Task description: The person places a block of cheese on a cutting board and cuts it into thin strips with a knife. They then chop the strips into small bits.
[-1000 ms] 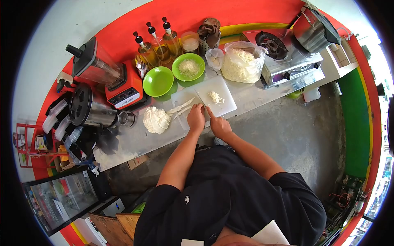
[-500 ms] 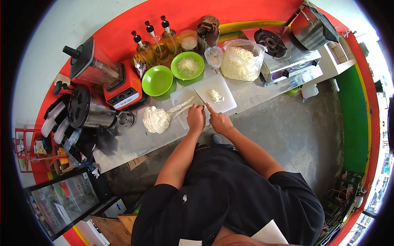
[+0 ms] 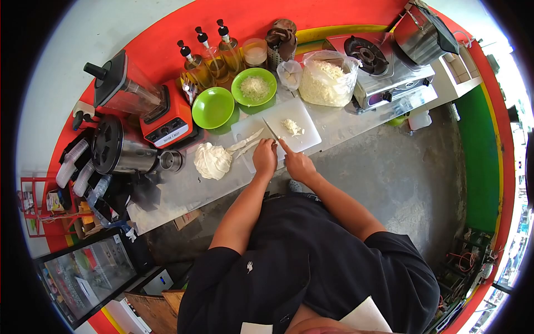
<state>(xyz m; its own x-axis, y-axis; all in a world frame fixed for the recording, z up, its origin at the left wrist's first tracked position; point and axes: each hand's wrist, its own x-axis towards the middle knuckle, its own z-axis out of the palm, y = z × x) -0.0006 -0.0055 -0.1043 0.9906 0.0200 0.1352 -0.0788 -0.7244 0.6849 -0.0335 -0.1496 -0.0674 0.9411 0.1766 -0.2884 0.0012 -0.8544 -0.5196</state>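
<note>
A white cutting board [image 3: 302,142] lies at the counter's front edge. My right hand [image 3: 299,166] is closed round the handle of a knife [image 3: 271,128], whose blade points away over the board. Just left of it, my left hand [image 3: 265,156] has its fingers bent together on pale strips [image 3: 247,146]; its fingertips are close to the blade. A small heap of chopped white pieces [image 3: 292,127] sits on the board right of the knife. A white folded mass [image 3: 212,161] rests left of the board, touching the strips.
Behind the board stand an empty green bowl [image 3: 213,108], a green bowl with shreds [image 3: 255,87] and a plastic bag of pale pieces [image 3: 328,83]. A red blender [image 3: 167,127] is at left, a gas stove [image 3: 395,83] at right, pump bottles [image 3: 197,68] at the back.
The knife blade has shifted slightly relative to the board, and the right index finger, stretched forward earlier, is now drawn in. Both hands stay in nearly the same place.
</note>
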